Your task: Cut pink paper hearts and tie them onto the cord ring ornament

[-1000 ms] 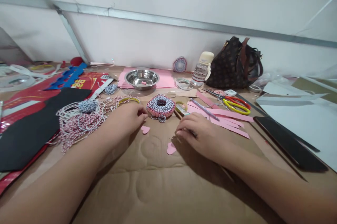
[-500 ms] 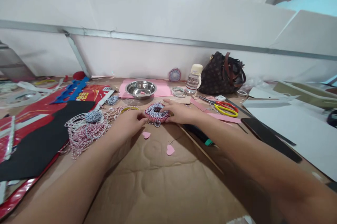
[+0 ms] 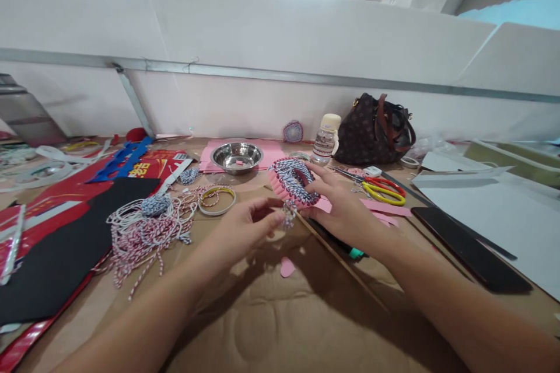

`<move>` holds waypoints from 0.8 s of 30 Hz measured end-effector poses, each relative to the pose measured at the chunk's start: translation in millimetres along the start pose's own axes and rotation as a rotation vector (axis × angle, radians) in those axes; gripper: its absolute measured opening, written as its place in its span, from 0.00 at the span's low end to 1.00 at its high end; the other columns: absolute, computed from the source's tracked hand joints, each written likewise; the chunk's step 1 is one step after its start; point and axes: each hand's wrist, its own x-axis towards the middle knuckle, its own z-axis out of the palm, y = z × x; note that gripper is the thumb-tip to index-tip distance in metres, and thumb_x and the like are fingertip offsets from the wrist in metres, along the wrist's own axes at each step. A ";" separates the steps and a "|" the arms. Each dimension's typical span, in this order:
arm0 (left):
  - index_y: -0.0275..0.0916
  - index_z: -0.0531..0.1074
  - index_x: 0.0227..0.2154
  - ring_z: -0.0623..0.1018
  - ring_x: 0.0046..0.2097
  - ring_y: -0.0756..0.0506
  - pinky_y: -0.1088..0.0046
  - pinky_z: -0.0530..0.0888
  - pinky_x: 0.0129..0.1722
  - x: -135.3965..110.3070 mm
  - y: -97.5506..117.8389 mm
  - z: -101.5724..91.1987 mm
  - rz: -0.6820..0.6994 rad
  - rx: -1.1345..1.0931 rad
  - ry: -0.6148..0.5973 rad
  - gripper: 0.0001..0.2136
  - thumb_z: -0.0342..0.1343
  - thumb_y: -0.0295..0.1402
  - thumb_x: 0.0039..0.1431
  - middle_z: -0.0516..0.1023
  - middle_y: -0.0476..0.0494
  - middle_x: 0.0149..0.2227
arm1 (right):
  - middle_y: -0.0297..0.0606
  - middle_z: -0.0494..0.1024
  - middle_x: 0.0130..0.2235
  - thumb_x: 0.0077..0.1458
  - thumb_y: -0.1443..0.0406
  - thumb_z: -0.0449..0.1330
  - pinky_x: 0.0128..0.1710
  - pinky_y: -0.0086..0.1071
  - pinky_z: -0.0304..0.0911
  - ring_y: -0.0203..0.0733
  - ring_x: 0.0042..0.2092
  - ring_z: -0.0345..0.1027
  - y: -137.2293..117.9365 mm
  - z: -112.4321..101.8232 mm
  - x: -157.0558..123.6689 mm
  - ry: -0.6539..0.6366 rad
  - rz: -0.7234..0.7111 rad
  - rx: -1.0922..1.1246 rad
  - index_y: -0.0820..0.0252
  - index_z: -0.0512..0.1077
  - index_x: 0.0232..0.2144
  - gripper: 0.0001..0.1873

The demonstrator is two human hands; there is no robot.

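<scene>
A small woven ring (image 3: 297,183) of blue-and-white cord with a pink pleated paper side is raised and tilted above the cardboard. My right hand (image 3: 335,201) grips it from the right, fingers over the rim and into the opening. A loose twisted cord end (image 3: 289,213) hangs under the ring. My left hand (image 3: 251,221) is closed beside it, thumb and forefinger tips at the cord end; their exact hold is partly hidden. Below, one pink paper heart (image 3: 287,267) lies on the cardboard (image 3: 262,320). A thin wooden stick (image 3: 341,262) runs beneath my right hand.
Tangled cord (image 3: 144,233) and a tape roll (image 3: 217,201) lie left. Behind stand a steel bowl (image 3: 237,169), a bottle (image 3: 326,139) and a handbag (image 3: 371,128). At right are scissors (image 3: 385,192), a phone (image 3: 470,247) and white paper (image 3: 503,209).
The ring has been lifted off the cardboard, moved right and tilted by my right hand. My left hand has shifted right to the cord end. The left paper heart is no longer visible.
</scene>
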 end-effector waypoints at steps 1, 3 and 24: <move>0.39 0.76 0.41 0.73 0.29 0.49 0.73 0.68 0.28 -0.8 -0.4 1.5 -0.023 -0.003 -0.016 0.12 0.56 0.40 0.59 0.79 0.45 0.33 | 0.48 0.57 0.68 0.57 0.70 0.62 0.65 0.50 0.54 0.49 0.69 0.51 3.0 0.2 -1.6 -0.002 -0.007 -0.010 0.59 0.73 0.40 0.07; 0.38 0.76 0.34 0.70 0.27 0.50 0.73 0.65 0.27 -1.3 -2.1 0.1 -0.060 0.023 -0.005 0.10 0.57 0.40 0.57 0.75 0.49 0.27 | 0.48 0.58 0.68 0.57 0.69 0.62 0.64 0.51 0.54 0.50 0.69 0.51 11.6 0.4 -3.0 -0.009 0.000 -0.036 0.59 0.73 0.41 0.08; 0.40 0.72 0.23 0.67 0.26 0.50 0.73 0.61 0.26 -2.5 1.1 3.1 -0.150 0.063 -0.070 0.15 0.53 0.42 0.61 0.71 0.50 0.23 | 0.39 0.81 0.49 0.62 0.67 0.57 0.48 0.36 0.69 0.39 0.49 0.75 -23.8 23.0 -10.7 -0.143 0.253 0.529 0.59 0.75 0.50 0.14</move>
